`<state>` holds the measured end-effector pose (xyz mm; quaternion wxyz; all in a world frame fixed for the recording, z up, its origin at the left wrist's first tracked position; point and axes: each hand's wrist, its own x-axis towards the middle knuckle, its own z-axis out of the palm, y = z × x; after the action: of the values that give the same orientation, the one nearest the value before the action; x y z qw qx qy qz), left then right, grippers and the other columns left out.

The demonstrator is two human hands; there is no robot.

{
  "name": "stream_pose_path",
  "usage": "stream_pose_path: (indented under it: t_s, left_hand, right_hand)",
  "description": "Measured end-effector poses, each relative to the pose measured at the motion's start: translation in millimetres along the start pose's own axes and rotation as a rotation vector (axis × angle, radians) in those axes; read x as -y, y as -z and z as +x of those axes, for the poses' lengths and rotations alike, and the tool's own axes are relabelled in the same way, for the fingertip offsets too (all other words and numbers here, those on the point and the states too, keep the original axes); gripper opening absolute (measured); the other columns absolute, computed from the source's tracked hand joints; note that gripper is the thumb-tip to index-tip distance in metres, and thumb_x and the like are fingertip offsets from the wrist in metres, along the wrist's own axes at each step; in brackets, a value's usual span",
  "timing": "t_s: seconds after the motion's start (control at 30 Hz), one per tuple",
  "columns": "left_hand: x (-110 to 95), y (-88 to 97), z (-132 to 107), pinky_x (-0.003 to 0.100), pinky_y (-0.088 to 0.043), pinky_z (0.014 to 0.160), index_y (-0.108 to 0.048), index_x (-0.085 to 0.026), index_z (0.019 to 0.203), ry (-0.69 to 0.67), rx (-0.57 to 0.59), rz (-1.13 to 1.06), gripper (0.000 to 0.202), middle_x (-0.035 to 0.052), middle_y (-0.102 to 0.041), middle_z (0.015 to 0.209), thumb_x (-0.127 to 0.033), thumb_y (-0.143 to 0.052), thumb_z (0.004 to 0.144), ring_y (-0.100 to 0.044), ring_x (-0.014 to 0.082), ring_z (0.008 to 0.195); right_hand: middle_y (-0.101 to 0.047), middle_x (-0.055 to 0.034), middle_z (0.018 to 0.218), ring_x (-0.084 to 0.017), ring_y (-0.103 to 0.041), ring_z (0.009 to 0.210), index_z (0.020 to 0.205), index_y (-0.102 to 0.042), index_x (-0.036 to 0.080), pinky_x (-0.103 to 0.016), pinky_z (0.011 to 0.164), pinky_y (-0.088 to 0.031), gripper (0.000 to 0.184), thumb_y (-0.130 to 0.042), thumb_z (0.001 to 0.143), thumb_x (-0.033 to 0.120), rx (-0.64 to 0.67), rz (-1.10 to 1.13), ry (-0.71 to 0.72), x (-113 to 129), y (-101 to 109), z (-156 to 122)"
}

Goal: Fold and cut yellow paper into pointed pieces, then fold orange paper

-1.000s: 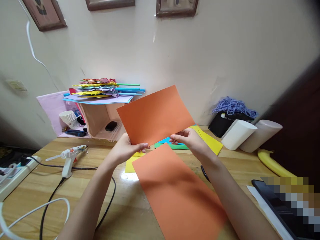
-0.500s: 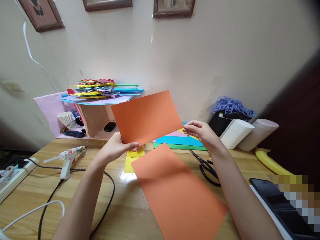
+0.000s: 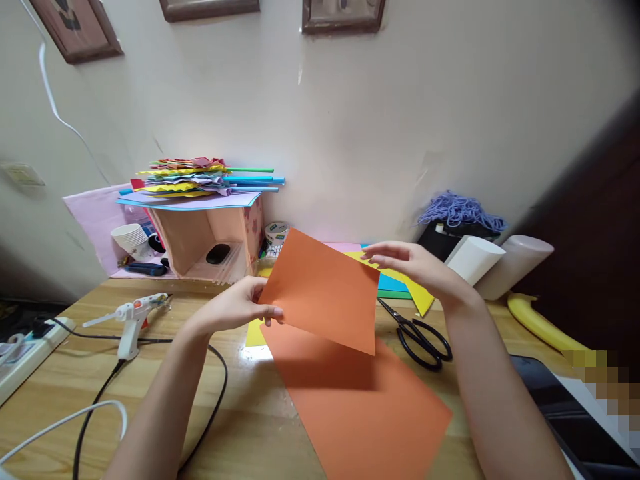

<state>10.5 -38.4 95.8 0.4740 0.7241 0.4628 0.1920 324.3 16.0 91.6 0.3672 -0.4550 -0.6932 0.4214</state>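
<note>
An orange sheet of paper (image 3: 325, 293) is pinched along its left edge between the thumb and fingers of my left hand (image 3: 245, 303). It tilts in the air, its right side hanging lower. My right hand (image 3: 403, 263) hovers by the upper right corner of this sheet, fingers stretched out and holding nothing; whether a fingertip brushes the paper I cannot tell. Below lies a larger orange sheet (image 3: 370, 413) on the wooden table (image 3: 250, 427), partly covered by the held one and its shadow. Black-handled scissors (image 3: 417, 337) rest to the right, under my right wrist.
At left are a glue gun (image 3: 135, 323) with its cable and a power strip (image 3: 35, 360). Behind stands a cardboard box (image 3: 200, 233) topped with colourful paper pieces. Coloured sheets (image 3: 395, 283), paper rolls (image 3: 473, 263), a banana (image 3: 545, 327) and a phone (image 3: 540, 393) are on the right.
The held orange sheet has swung down and its right end has dropped. My right hand has let go of its corner. Scissors and a yellow sheet behind show more fully.
</note>
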Motion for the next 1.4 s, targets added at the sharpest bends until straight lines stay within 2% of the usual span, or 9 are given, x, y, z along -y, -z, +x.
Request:
stream_pose_path:
  t_s: [0.1,0.3,0.47,0.77,0.93,1.1,1.23,1.3,1.4]
  left_hand:
    - [0.3,0.8,-0.1,0.021,-0.041,0.056,-0.06,-0.015,0.077,-0.011,0.004,0.012,0.015,0.0005,-0.062,0.073,-0.028,-0.059,0.071,-0.055,0.0125,0.066]
    - [6.0,9.1,-1.6,0.02,-0.034,0.051,-0.06,-0.015,0.072,-0.035,-0.073,0.086,0.028,-0.0012,-0.053,0.063,-0.043,-0.054,0.075,-0.046,0.0096,0.057]
    - [12.5,12.8,1.2,0.021,-0.029,0.049,-0.049,-0.016,0.059,-0.066,-0.151,0.096,0.037,-0.0035,-0.04,0.054,-0.048,-0.048,0.077,-0.038,0.0092,0.052]
    - [13.5,11.8,3.7,0.02,-0.032,0.05,-0.044,-0.016,0.056,-0.047,-0.291,-0.102,0.04,-0.0045,-0.042,0.053,-0.049,-0.047,0.079,-0.039,0.0084,0.051]
    - [21.3,13.7,11.5,0.02,-0.035,0.053,-0.051,-0.015,0.063,-0.049,-0.412,-0.194,0.037,-0.0033,-0.049,0.057,-0.049,-0.049,0.077,-0.043,0.0085,0.053]
    - [24.2,16.1,15.2,0.021,-0.04,0.06,-0.058,-0.014,0.096,-0.03,-0.59,-0.159,0.039,0.0047,-0.062,0.085,-0.046,-0.056,0.073,-0.053,0.0126,0.071]
    - [15.2,13.6,9.2,0.024,-0.041,0.065,-0.058,-0.014,0.092,-0.034,-0.741,-0.006,0.036,0.0058,-0.062,0.089,-0.045,-0.056,0.073,-0.054,0.0152,0.077]
    - [6.3,8.2,5.3,0.025,-0.042,0.065,-0.058,-0.014,0.084,-0.039,-0.748,0.036,0.033,0.0038,-0.06,0.081,-0.045,-0.053,0.076,-0.054,0.0149,0.073]
    - [-8.2,-8.8,1.8,0.026,-0.044,0.068,-0.058,-0.015,0.08,-0.051,-0.582,-0.002,0.032,0.0035,-0.061,0.081,-0.045,-0.047,0.08,-0.056,0.0155,0.076]
  right_hand:
    - [-0.066,-0.005,0.099,-0.021,-0.059,0.092,0.095,-0.066,0.021,-0.03,0.079,-0.044,0.032,-0.062,0.071,0.042,0.151,-0.104,-0.027,3.1,-9.2,-0.3]
    - [-0.066,-0.0044,0.088,-0.021,-0.058,0.084,0.099,-0.066,0.021,-0.03,0.072,-0.042,0.038,-0.059,0.071,0.046,0.047,-0.301,0.017,4.1,-20.8,2.9]
    - [-0.067,-0.0048,0.089,-0.021,-0.058,0.086,0.083,-0.07,0.02,-0.029,0.076,-0.042,0.03,-0.056,0.074,0.045,0.376,-0.17,0.014,7.8,-25.3,1.0]
    - [-0.068,-0.003,0.081,-0.019,-0.06,0.082,0.078,-0.071,0.018,-0.029,0.078,-0.043,0.023,-0.061,0.071,0.038,0.619,-0.054,-0.049,8.0,-41.1,0.6]
    - [-0.068,-0.0028,0.078,-0.019,-0.06,0.077,0.075,-0.071,0.017,-0.027,0.072,-0.044,0.023,-0.063,0.068,0.038,0.534,-0.031,-0.046,9.2,-45.1,1.1]
    - [-0.067,-0.0037,0.076,-0.019,-0.06,0.076,0.067,-0.068,0.016,-0.027,0.07,-0.043,0.024,-0.063,0.069,0.039,0.367,-0.031,-0.039,12.5,-33.6,-0.7]
    - [-0.067,-0.0043,0.075,-0.021,-0.06,0.076,0.067,-0.068,0.017,-0.029,0.069,-0.044,0.021,-0.064,0.068,0.037,0.27,-0.08,-0.065,11.9,-27.4,-0.2]
    - [-0.067,-0.0043,0.073,-0.022,-0.06,0.075,0.067,-0.068,0.017,-0.029,0.068,-0.044,0.021,-0.064,0.068,0.037,0.22,-0.089,-0.066,12.6,-28.2,-1.4]
    - [-0.066,-0.0042,0.073,-0.021,-0.059,0.074,0.066,-0.066,0.016,-0.029,0.065,-0.043,0.022,-0.062,0.069,0.038,0.178,-0.095,-0.047,18.2,-34.9,-6.2]
